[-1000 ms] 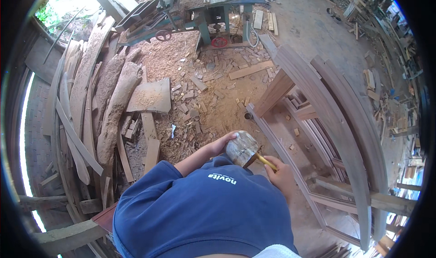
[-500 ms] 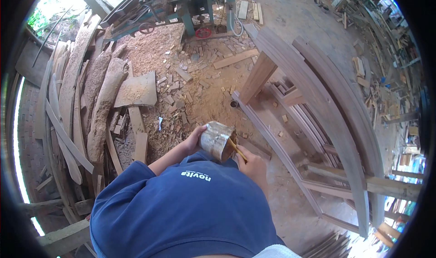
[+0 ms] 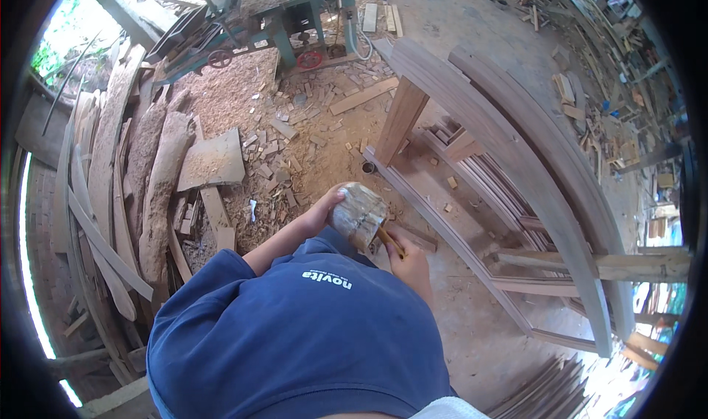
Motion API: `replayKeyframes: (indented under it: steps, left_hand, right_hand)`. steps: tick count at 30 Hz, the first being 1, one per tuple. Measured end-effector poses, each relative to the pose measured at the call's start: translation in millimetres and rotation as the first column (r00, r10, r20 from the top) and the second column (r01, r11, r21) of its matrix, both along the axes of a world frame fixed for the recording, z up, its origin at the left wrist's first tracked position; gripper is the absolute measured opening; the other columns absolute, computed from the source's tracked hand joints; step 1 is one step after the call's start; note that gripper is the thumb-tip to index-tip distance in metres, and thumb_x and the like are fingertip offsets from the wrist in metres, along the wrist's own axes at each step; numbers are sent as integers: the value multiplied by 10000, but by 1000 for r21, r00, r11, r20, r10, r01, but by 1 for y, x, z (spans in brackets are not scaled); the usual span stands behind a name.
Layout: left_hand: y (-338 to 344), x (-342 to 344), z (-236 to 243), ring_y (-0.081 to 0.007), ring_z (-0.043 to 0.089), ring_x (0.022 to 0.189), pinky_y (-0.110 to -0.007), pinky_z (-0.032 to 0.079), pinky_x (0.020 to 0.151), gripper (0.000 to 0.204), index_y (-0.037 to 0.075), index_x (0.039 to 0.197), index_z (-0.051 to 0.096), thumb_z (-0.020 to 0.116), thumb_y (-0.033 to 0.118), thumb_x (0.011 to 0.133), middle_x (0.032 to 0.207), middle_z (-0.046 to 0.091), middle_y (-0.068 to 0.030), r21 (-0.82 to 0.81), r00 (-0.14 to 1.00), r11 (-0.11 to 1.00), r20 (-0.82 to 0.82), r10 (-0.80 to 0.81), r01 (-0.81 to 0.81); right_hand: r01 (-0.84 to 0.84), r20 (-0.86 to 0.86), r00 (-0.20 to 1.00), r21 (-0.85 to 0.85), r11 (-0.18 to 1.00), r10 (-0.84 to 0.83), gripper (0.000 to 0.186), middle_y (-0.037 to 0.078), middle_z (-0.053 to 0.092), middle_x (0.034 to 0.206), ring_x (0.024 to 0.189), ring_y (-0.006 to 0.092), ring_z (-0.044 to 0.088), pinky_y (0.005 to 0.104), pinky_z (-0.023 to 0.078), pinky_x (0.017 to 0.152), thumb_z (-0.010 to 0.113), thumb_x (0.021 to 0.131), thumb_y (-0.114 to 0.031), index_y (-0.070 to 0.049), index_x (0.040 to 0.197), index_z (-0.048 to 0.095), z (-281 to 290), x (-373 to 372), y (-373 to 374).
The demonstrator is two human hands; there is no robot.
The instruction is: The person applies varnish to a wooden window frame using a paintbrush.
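My left hand (image 3: 325, 206) is wrapped round a stained, silvery metal can (image 3: 358, 211), held tilted in front of my chest. The can's mouth faces down to the right, so its inside is hidden. With my right hand (image 3: 409, 264) I grip the yellowish wooden handle of what looks like a brush (image 3: 389, 240). Its front end goes to the can's mouth, and the tip is out of sight. Just right of my hands stands a wooden frame (image 3: 435, 216) with long, curved rails.
A small dark cup (image 3: 368, 167) sits on the floor by the frame. Wood offcuts and sawdust (image 3: 295, 150) cover the ground ahead. Old slabs and planks (image 3: 164, 175) lean at the left. A blue-green woodworking machine (image 3: 284, 39) stands at the far side.
The can has tipped over further, turning its mouth away from view. My right hand has moved slightly right and down with the brush. The whole view has shifted a little.
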State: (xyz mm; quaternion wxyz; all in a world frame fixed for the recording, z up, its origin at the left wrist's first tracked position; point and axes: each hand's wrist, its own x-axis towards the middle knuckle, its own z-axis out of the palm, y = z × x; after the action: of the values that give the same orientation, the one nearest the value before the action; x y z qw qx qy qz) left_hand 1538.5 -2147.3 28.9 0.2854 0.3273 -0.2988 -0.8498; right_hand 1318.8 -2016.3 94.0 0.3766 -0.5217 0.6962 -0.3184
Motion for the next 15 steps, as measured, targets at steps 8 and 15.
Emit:
replayKeyframes:
  steps: [8, 15]
  left_hand:
    - [-22, -22, -1, -262, 484, 1243, -418, 369, 1060, 625, 65, 1428, 341, 487, 383, 910, 1354, 484, -132, -35, 992, 992, 42, -123, 124]
    - [-79, -19, -7, -244, 495, 1239, -401, 378, 1048, 594, 74, 1409, 377, 491, 379, 912, 1320, 522, -124, 102, 999, 994, 16, -28, 27]
  right_hand:
    - [32, 676, 701, 288, 957, -227, 271, 98, 696, 907, 805, 153, 640, 278, 493, 716, 607, 905, -160, 8, 1113, 650, -4, -10, -1]
    - [321, 476, 832, 8, 947, -286, 229, 74, 672, 829, 720, 123, 640, 241, 499, 626, 571, 947, -171, -6, 1087, 644, -20, 8, -65]
